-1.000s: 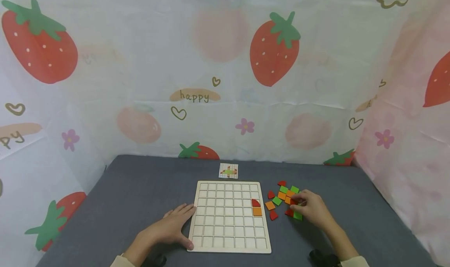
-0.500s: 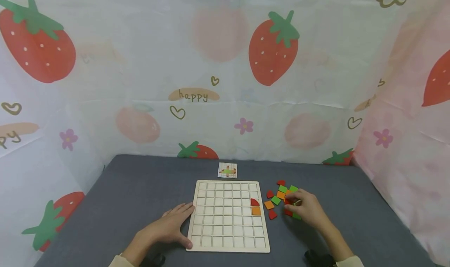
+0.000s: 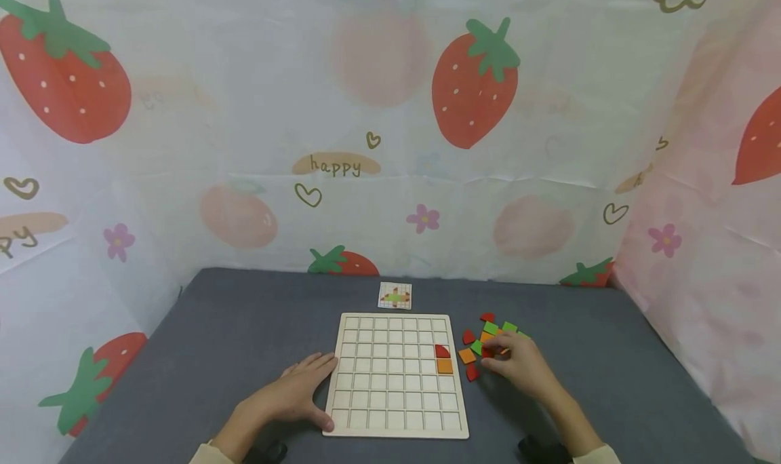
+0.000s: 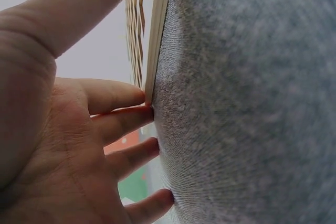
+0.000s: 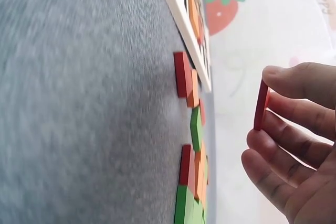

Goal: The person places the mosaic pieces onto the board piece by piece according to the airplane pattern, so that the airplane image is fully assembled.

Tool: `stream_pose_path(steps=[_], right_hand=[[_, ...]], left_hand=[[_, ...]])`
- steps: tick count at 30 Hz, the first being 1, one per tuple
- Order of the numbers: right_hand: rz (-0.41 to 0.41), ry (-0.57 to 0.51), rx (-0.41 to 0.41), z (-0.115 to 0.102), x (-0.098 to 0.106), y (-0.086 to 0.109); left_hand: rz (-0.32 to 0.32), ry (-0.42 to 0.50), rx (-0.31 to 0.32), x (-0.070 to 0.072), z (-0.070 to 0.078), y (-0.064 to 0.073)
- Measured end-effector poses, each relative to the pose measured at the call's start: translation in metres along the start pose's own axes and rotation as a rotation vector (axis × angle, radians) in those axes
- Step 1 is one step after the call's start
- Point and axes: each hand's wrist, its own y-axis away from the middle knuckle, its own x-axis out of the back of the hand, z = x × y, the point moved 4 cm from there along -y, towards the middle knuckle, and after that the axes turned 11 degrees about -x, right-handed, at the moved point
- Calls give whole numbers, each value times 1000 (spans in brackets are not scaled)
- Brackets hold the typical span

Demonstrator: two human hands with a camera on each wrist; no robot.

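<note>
A pale wooden grid board [image 3: 379,382] lies on the table. In its right-hand column sit a red quarter-round tile [image 3: 442,351] and, just below, an orange square tile [image 3: 445,366]. My left hand [image 3: 293,391] rests at the board's left edge, fingers extended and spread, thumb near the lower corner; in the left wrist view, fingertips [image 4: 149,109] touch the board's side and the cloth. Right of the board, my right hand [image 3: 521,368] pinches a red tile [image 5: 261,106] between thumb and fingers, raised above the table. It partly covers the loose tiles.
Loose red, orange and green tiles [image 3: 467,356] lie in a cluster right of the board, some touching each other. A small printed pattern card [image 3: 394,296] lies behind the board. Grey cloth [image 3: 274,315] covers the table, and a fruit-printed curtain [image 3: 342,220] hangs behind.
My right hand has drawn a red tile out of the cluster and moved left with it, towards the board. My left hand stays at the board's edge.
</note>
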Motion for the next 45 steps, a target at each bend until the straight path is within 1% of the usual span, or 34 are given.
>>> stream_pose_path(steps=[12,19,23,25,29,39,45], right_hand=[[-28,23,2,-11,-14,3],[-65,9,72,-17,-21,4],[-82,0,74,-20,-25,5],[-89,-5,66,-20,-27,4],[-99,-6,77,-23,-29,5],[-105,39,133,-31,-36,6],[-118,66,146,-34,-41,7]], left_hand=[[8,4,-10,-1,0,0],[14,-3,-18,1,3,0],[16,-5,-23,1,3,0],[14,0,-18,1,3,1],[9,3,-7,1,3,1],[9,0,4,1,2,1],[8,-6,6,0,2,0]])
